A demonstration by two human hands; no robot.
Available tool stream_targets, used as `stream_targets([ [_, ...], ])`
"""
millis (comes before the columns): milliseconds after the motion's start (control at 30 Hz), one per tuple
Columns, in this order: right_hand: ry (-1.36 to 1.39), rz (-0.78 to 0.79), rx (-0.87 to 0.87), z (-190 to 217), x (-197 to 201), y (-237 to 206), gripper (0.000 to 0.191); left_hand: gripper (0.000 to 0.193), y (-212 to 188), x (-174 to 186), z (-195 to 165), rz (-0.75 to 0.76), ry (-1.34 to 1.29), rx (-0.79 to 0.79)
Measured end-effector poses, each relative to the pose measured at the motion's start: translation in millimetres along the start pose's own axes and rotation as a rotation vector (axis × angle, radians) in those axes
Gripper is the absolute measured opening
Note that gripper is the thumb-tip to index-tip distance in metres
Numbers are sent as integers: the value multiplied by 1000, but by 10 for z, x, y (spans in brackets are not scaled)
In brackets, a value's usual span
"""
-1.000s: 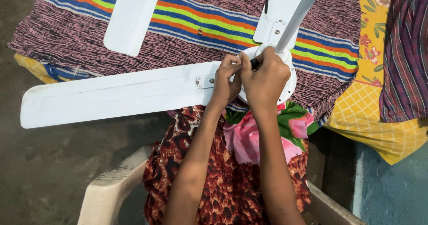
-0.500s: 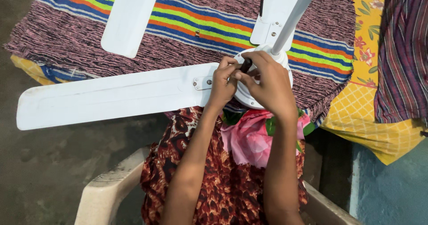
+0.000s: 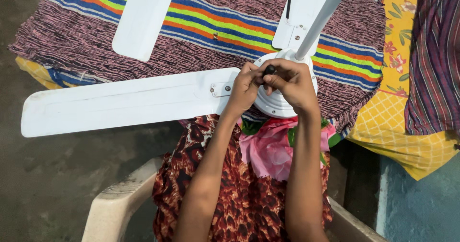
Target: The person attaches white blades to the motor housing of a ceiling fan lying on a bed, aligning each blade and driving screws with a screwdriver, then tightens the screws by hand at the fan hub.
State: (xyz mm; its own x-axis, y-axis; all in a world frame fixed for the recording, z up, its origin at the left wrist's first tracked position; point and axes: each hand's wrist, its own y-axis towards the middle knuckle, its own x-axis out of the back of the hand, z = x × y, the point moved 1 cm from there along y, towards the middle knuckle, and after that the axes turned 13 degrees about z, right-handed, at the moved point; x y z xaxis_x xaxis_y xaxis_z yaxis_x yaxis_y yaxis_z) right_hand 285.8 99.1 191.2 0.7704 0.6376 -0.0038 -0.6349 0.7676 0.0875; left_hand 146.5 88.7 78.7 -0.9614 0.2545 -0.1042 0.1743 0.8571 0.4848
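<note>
Black knob-like piece (image 3: 269, 70) pinched in our right hand (image 3: 292, 83) and left hand (image 3: 245, 86), grip closed, above white fan hub (image 3: 280, 105); its shape mostly hidden by fingers | fan blade (image 3: 124, 100) juts left past striped cloth (image 3: 201, 26); rod (image 3: 318, 21) cut off at top | plastic chair (image 3: 112, 206) below; floor (image 3: 48, 175) open leftward

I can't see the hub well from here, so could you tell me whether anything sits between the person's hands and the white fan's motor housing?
Nothing visible does. The left hand and right hand rest over the motor housing, pinching a small black piece between them.
</note>
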Motion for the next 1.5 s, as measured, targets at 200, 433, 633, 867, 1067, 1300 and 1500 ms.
stream_targets([
  [200, -109, -110, 63, -118, -12, -7, 17, 16, 35, -50, -69, 16, -23, 28],
  [433, -161, -117, 150, -137, -35, 22, 18, 17, 30, -63, -83, -2, 69, 21],
  [633, -259, -163, 154, -118, 1, 7, 20, 24, 5, -60, -187, 15, 216, 65],
  [867, -478, -275, 152, -114, -35, 20, 20, 39, 11, -35, -317, 6, 366, 43],
  [1067, -519, -292, 131, -80, -45, 29, 22, 43, 12, -40, -350, 15, 459, 22],
  [1300, -533, -276, 150, -44, -76, 40, 21, 22, -10, -43, -393, 26, 538, 26],
  [1500, -579, -289, 155, -28, -102, 46, 21, 16, 4, -16, -400, 29, 492, 35],
])
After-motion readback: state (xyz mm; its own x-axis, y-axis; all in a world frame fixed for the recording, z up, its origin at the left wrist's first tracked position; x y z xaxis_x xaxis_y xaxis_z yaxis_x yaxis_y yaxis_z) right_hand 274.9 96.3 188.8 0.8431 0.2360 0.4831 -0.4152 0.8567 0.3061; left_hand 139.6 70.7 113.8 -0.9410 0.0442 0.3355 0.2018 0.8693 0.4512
